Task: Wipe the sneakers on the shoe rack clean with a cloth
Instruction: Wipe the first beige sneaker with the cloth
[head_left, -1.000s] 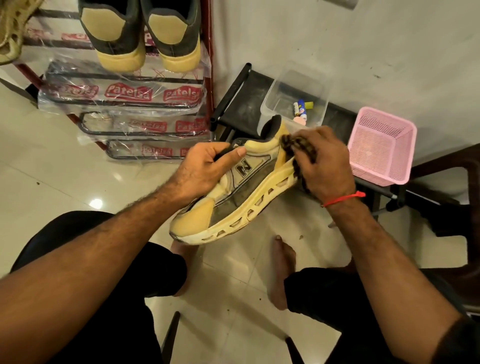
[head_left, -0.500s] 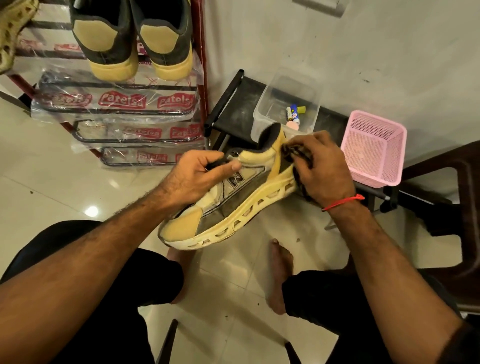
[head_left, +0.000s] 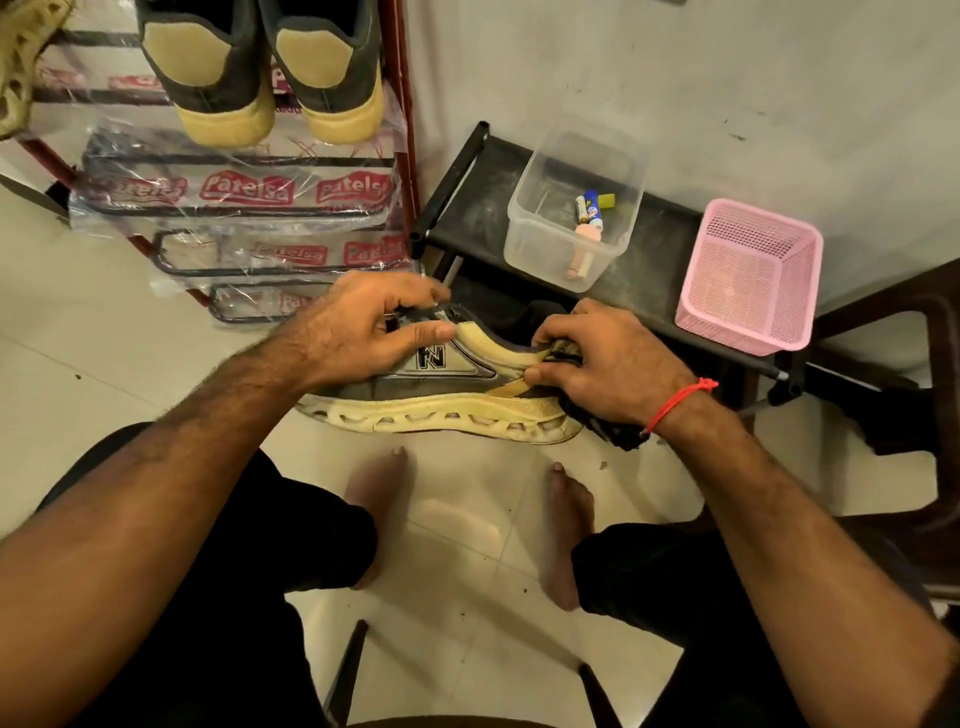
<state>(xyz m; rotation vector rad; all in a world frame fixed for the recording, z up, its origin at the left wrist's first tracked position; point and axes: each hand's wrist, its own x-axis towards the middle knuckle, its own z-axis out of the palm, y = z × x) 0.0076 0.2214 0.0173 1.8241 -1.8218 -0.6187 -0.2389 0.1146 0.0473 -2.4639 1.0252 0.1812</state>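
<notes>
A yellow and grey sneaker (head_left: 447, 400) with a cut-out sole is held level above the floor, sole facing me. My left hand (head_left: 363, 332) grips its laced upper at the toe half. My right hand (head_left: 608, 364) presses a dark cloth (head_left: 602, 426) against the heel collar; most of the cloth is hidden under the palm. A pair of dark and yellow sneakers (head_left: 265, 78) stands on the red shoe rack (head_left: 405, 130) at the upper left.
The rack's lower shelves are wrapped in printed plastic (head_left: 244, 192). A low black stand (head_left: 660, 249) against the wall carries a clear tub (head_left: 571, 208) and a pink basket (head_left: 748, 280). My bare feet (head_left: 379, 514) rest on the tiled floor. A dark chair (head_left: 914, 364) stands at the right.
The sneaker has turned from a toe-down tilt to nearly level. My right hand with the cloth moved up onto the heel collar. My left hand shifted along the upper.
</notes>
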